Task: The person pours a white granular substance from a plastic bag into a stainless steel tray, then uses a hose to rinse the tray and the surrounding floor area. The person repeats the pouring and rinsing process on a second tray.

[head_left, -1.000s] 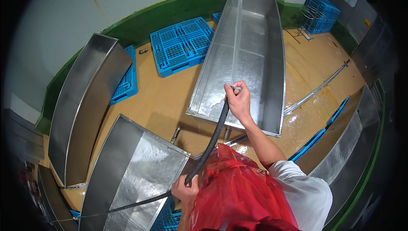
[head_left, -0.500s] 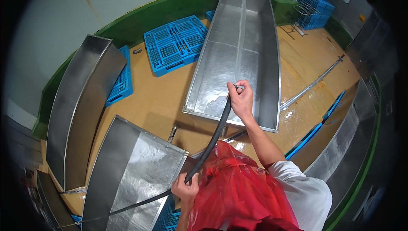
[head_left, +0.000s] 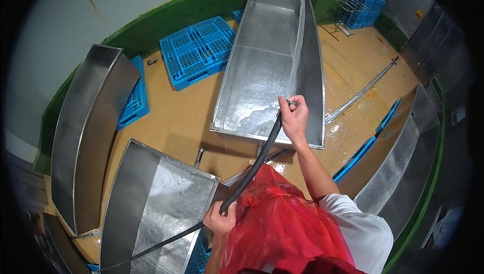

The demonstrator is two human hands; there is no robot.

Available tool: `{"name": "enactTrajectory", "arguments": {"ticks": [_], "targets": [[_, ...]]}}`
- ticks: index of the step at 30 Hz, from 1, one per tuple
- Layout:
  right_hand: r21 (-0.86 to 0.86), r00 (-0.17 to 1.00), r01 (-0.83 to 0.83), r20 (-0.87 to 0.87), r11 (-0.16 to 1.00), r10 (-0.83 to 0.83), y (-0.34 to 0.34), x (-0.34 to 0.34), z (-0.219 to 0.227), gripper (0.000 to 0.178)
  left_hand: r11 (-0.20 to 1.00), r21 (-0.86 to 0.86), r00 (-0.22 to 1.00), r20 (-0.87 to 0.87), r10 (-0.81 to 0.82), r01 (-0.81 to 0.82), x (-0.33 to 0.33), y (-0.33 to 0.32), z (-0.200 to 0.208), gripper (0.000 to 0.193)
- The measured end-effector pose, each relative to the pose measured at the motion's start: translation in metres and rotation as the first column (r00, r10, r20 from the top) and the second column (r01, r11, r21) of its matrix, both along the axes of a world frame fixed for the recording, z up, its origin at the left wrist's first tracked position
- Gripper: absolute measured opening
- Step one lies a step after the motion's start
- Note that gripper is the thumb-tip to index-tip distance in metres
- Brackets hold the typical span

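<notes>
My right hand is closed around the end of a black hose, above the near end of a long stainless steel trough. A stream of water leaves the hose end and arcs along the trough's right side to its far end. Wet patches shine on the trough's bottom. Lower down, my left hand is wrapped round the same hose, beside the corner of a second steel trough. From there the hose runs off to the lower left across that trough. A red apron covers my front.
A blue plastic pallet lies on the tan floor, left of the long trough. Another steel trough stands at the left, one more at the right. A metal pole lies on wet floor at right. Blue pallets are stacked at the back.
The water stream has swung right, from the middle of the long trough to its right wall. My right hand has shifted slightly right, still on the hose; the surroundings sit slightly further left in view.
</notes>
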State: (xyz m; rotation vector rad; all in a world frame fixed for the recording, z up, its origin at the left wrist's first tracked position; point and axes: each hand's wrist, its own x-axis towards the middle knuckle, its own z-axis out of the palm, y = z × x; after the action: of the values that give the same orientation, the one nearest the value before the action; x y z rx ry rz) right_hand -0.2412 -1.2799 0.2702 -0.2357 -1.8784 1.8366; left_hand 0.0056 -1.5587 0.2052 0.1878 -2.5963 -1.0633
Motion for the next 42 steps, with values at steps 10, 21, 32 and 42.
{"name": "enactTrajectory", "arguments": {"ticks": [10,21,32,42], "targets": [[-0.010,1.000,-0.004,0.009,1.000,0.004,-0.017,0.007,0.002,0.027,0.999,0.037,1.000,0.018,-0.010,0.009,0.008,-0.014,-0.002,0.030],[0.001,0.986,-0.163,0.017,0.987,0.163,-0.075,-0.013,0.003,0.031,0.995,0.013,0.996,0.010,0.094,-0.094,0.025,-0.033,0.002,0.029],[-0.013,0.966,-0.256,0.044,0.967,0.256,-0.099,-0.026,0.003,0.032,0.987,-0.036,0.987,0.009,0.158,-0.158,0.030,-0.039,0.000,0.028],[-0.062,0.988,-0.145,0.037,0.987,0.148,-0.073,-0.012,0.001,0.028,0.995,-0.055,0.996,-0.009,0.088,-0.088,0.017,-0.037,0.003,0.027]]}}
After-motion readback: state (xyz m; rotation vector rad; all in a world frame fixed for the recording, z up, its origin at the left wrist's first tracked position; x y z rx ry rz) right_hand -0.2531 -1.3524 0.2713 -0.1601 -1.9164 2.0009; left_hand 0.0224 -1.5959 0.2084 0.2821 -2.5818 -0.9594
